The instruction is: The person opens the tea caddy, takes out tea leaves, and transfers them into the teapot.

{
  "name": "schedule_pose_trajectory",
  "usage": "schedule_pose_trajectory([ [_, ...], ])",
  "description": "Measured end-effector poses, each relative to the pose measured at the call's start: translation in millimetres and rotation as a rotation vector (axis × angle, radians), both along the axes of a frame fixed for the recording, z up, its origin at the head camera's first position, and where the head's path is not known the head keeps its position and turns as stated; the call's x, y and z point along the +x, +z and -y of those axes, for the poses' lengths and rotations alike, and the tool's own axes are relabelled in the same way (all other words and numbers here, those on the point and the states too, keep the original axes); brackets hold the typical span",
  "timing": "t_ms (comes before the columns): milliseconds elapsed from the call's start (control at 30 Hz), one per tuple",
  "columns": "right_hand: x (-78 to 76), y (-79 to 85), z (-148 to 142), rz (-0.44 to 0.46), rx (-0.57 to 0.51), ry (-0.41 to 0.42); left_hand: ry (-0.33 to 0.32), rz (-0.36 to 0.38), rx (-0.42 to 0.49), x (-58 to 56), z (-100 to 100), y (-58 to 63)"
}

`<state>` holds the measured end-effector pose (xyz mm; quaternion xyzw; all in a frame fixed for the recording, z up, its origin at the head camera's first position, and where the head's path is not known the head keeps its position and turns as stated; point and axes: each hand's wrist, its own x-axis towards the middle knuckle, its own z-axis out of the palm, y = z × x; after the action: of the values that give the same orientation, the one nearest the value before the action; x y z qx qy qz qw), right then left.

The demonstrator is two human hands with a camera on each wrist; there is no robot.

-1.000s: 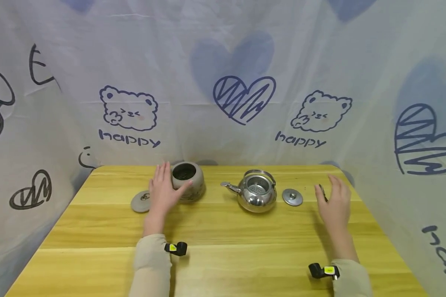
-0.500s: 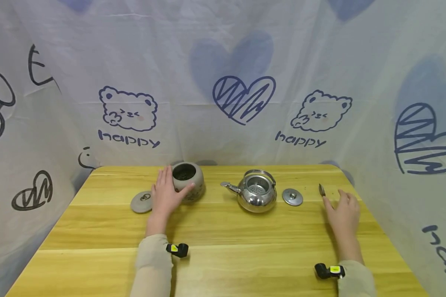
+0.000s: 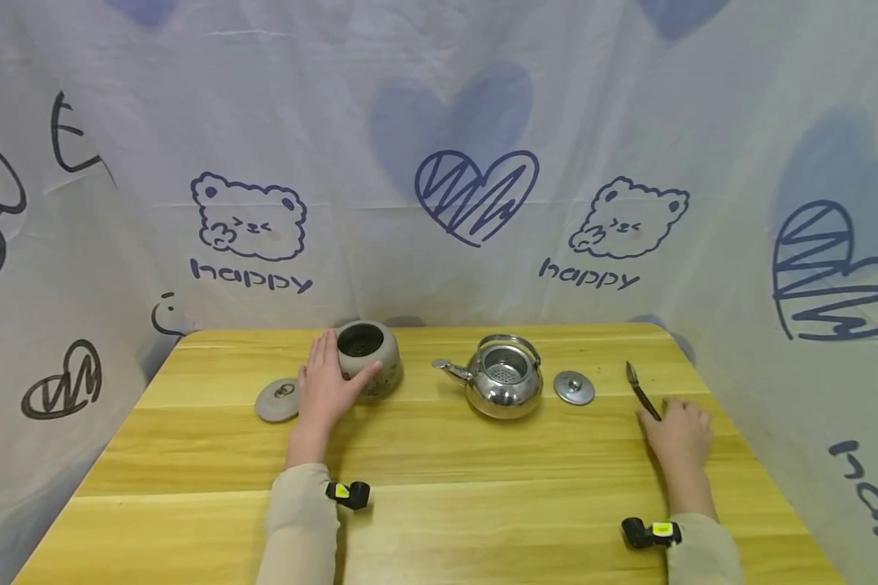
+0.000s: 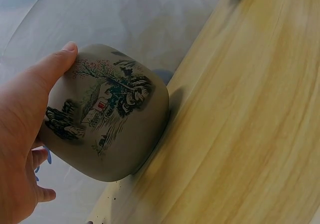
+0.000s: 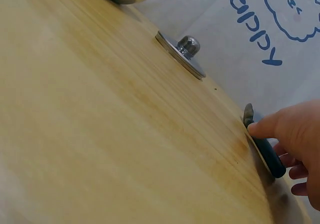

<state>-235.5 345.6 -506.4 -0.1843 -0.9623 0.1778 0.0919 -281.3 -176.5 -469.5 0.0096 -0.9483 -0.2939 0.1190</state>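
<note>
On the left, a round grey clay jar [image 3: 369, 357] stands upright without its lid, a painted landscape on its side. My left hand [image 3: 323, 388] grips it from the left, with the thumb [image 4: 62, 59] near the rim and the other fingers partly hidden. At the far right lies a slim tool [image 3: 644, 398] with a dark handle and a small leaf-shaped tip. My right hand [image 3: 679, 435] is at its handle, thumb on one side and curled fingers on the other. In the right wrist view, the dark handle [image 5: 269, 156] shows between thumb and fingers.
A shiny metal teapot [image 3: 505, 394] stands mid-table, its strainer showing in the open mouth. Its knobbed lid [image 3: 574, 387] lies to its right. A round clay lid [image 3: 276, 400] lies left of my left hand. Behind the wooden table [image 3: 483, 504] hangs a printed curtain [image 3: 366, 236].
My right hand has come down and back toward me along the tool, uncovering its tip and part of its handle. The tool itself stays in place. My left hand remains at the jar.
</note>
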Motion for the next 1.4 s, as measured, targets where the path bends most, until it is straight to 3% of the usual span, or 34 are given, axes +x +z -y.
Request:
schedule_pose_trajectory([
  [200,1.2,-3.3,-1.5,0.011,-0.003,0.001,0.002,0.0,0.007,0.4,-0.5,0.3],
  [967,-4.3,-7.8,-4.0,-0.135,-0.034,-0.044,0.006,-0.024,0.022,-0.4,1.4,-0.7],
  [1200,-1.8,-6.8,-2.8,-0.214,-0.05,-0.043,0.005,-0.028,0.031,-0.7,0.1,-2.1],
  [1400,-3.1,-6.1,-1.5,-0.389,-0.086,0.02,0.0,-0.03,0.032,-0.5,-1.4,-2.6],
])
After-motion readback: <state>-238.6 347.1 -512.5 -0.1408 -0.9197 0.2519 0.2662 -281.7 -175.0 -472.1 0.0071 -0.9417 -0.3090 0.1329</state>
